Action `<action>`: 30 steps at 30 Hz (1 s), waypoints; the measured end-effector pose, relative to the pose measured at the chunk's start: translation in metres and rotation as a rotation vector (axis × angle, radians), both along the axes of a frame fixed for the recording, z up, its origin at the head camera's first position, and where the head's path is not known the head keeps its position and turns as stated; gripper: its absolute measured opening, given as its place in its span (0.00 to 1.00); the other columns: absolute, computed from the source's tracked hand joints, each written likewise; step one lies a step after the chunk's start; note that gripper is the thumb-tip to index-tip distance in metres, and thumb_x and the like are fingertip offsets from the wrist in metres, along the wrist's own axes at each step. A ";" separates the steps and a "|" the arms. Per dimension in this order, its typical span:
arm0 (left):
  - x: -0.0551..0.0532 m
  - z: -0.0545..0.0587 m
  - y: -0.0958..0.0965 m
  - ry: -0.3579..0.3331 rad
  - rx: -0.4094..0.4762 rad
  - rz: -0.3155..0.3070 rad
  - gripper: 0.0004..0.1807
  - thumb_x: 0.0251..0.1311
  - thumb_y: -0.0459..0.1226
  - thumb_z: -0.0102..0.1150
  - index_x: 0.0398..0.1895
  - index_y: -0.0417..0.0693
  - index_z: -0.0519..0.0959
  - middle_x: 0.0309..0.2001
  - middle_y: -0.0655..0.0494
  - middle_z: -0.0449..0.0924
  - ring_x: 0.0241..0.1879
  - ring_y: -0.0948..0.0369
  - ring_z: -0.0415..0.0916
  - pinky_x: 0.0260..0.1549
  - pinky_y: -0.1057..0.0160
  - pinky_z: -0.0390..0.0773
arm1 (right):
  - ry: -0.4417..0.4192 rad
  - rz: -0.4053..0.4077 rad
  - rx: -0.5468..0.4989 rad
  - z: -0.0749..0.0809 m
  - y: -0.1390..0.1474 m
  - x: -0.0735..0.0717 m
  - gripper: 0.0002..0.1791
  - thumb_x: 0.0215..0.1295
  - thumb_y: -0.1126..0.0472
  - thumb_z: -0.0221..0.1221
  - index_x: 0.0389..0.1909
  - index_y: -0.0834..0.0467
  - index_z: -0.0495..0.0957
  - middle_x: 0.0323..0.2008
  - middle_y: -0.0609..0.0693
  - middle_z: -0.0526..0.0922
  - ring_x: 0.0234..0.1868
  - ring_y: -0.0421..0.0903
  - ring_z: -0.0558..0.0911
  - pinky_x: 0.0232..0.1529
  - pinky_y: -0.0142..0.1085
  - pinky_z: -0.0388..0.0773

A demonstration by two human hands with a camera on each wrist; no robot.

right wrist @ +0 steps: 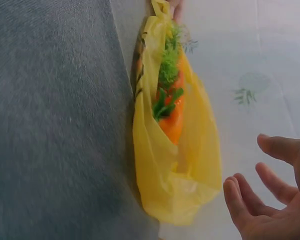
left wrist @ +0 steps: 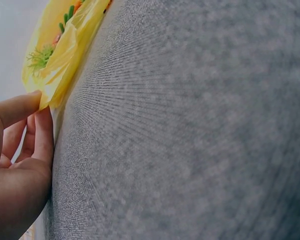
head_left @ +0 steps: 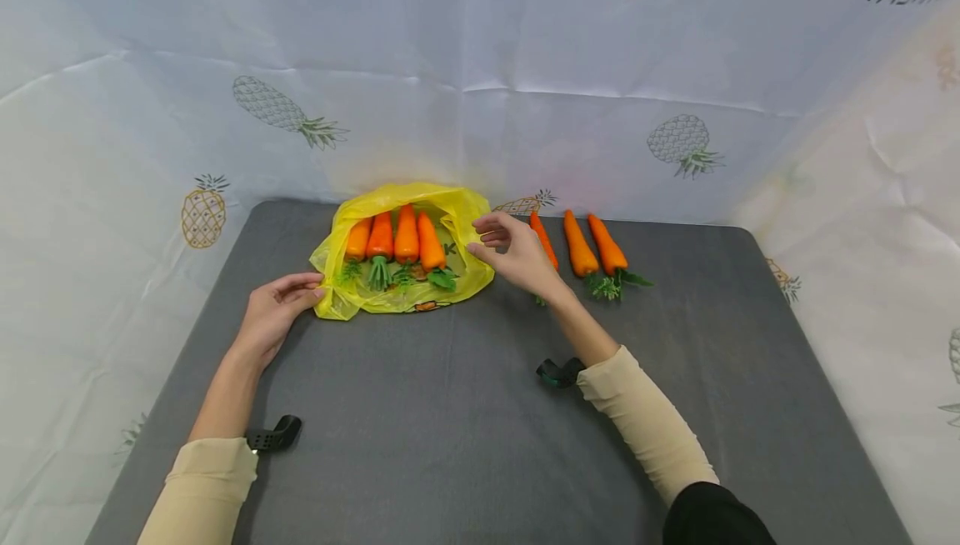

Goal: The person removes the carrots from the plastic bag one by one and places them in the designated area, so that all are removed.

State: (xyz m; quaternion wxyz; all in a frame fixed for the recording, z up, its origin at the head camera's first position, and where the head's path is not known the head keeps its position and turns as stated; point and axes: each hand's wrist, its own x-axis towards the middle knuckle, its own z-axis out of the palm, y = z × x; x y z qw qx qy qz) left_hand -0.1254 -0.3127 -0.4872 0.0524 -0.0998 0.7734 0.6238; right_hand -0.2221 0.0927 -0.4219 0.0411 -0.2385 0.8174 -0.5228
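A yellow plastic bag [head_left: 472, 278] lies on the grey table with its mouth spread toward me. Inside it several orange carrots [head_left: 407, 235] with green tops sit side by side. My left hand [head_left: 279, 312] pinches the bag's left edge between thumb and fingers, as the left wrist view shows at the bag's corner [left wrist: 52, 95]. Close by the bag's right rim, my right hand [head_left: 519, 252] has its fingers apart and holds nothing. In the right wrist view its fingers [right wrist: 235, 197] stand beside the yellow bag [right wrist: 177, 200], a gap between them.
Right of the bag lie three loose carrots, one partly behind my right hand, another in the middle [head_left: 579, 245] and one farther right [head_left: 607, 243]. A white cloth with pineapple prints [head_left: 555, 37] hangs behind the grey table [head_left: 450, 420].
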 end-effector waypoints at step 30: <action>0.002 0.002 0.002 0.030 0.044 -0.003 0.23 0.75 0.40 0.69 0.67 0.40 0.80 0.47 0.73 0.85 0.46 0.76 0.82 0.47 0.80 0.82 | -0.049 0.068 0.112 -0.044 -0.057 -0.018 0.28 0.76 0.57 0.69 0.70 0.66 0.76 0.68 0.65 0.81 0.64 0.62 0.86 0.67 0.50 0.85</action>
